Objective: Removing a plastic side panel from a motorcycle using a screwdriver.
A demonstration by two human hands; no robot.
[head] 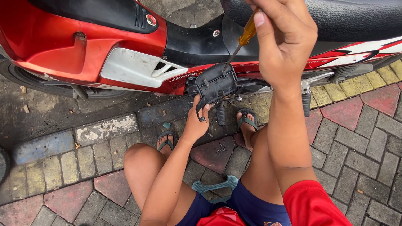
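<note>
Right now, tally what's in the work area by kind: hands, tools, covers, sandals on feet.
Hands: 2, the left hand and the right hand
Screwdrivers: 1, the orange-handled screwdriver
Black plastic covers: 1, the black cover
Sandals on feet: 2, the left sandal and the right sandal
Total: 6

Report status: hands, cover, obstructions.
Left hand grips black cover edge. Right hand holds screwdriver, tip on cover. Nothing blocking.

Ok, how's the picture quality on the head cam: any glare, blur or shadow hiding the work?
Head view: even daylight, no hard shadows; soft glare on the red motorbike panel; the right hand, close to the lens, looks oversized and a little soft, its screwdriver still readable; the black cover and the left hand are sharp; the edges bend slightly.
</note>
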